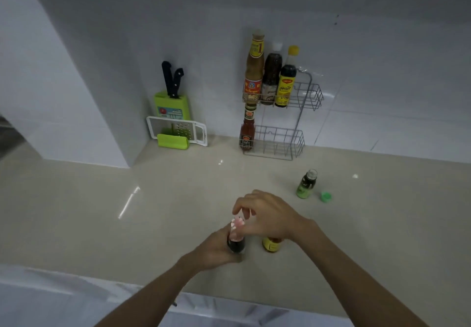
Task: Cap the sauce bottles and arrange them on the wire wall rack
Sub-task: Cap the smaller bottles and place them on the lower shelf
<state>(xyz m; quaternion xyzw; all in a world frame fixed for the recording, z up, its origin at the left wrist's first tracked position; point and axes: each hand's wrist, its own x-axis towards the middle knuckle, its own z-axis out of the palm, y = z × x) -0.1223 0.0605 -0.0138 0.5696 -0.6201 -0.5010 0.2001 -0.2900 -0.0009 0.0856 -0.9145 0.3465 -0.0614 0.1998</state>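
1. Left hand [216, 249]: grip clenched round the body of the dark bottle [235, 244], fingers curled about it. The bottle stood upright on the worktop [102, 212], well in front of the wire rack [304, 97].
2. Right hand [267, 214]: grip pinched the pink-and-white cap [237, 223] at that bottle's neck, thumb and fingertips curled onto it.
3. Yellow-labelled bottle [271, 245]: also well in front of the rack, partly hidden under the right wrist. Label text could not be read.
4. Small green bottle [306, 184]: upright, near the rack's front right, neck uncapped. Green cap [326, 196] lay a little nearer than it, apart.
5. Rack, upper tier, left end: tall brown bottle [253, 72] with yellow neck band and red-and-yellow label; dark white-capped bottle [271, 77]; yellow-capped bottle [286, 82] with yellow label and small red logo.
6. Rack, lower tier, left end: red sauce bottle [247, 130].
7. All label script too blurred to read; no brand confirmed.
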